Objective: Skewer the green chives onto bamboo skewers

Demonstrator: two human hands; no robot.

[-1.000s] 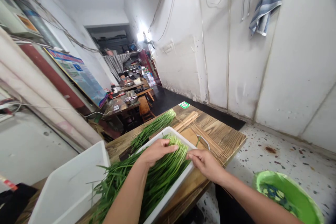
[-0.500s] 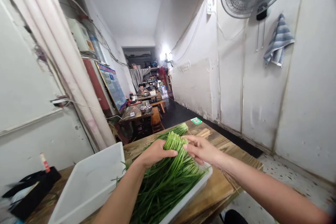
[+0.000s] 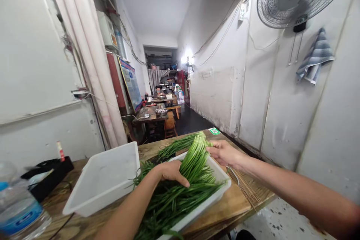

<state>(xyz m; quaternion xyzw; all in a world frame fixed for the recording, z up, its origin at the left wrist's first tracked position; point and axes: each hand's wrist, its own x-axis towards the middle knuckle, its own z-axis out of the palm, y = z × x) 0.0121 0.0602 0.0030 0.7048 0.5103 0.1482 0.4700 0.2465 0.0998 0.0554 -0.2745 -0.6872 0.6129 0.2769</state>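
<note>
Shot from a single camera worn on the head, at the near edge of the wooden table. Facing forward and down, close above the left hand and the right hand. Wide enough to hold both right-hand corners of the wooden table, but cropped at the bottom before the near edge ends. Looking on past the far edge to a farther table, well apart.
</note>
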